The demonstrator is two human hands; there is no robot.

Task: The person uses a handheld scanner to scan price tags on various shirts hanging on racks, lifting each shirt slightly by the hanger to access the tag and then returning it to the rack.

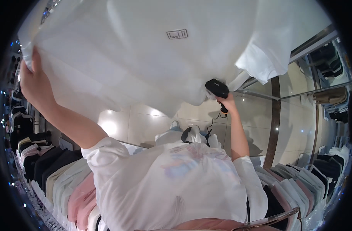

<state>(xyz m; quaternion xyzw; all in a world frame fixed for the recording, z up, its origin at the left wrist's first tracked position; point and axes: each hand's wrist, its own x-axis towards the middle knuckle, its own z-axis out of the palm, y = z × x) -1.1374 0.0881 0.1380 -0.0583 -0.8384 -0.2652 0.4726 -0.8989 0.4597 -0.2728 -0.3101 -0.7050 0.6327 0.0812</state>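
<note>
A large white cloth garment (141, 63) spreads across the upper picture, with a small boxed mark bearing writing near its top middle. My left hand (34, 78), raised at the far left, grips the garment's edge between thumb and fingers. On the right, my right hand (228, 102) is closed around the handle of a black handheld steamer or similar appliance (217, 88), whose head lies against the garment's lower edge. A thin dark cord (213, 121) hangs from the handle. A looser white fold (258, 63) of cloth hangs to the right of the appliance.
Clothes in black, cream and pink (82, 199) hang at the lower left. More hanging clothes (297, 184) are at the lower right. A metal-framed mirror or glass panel (311, 69) stands at the right. Pale floor tiles (147, 124) show below the garment.
</note>
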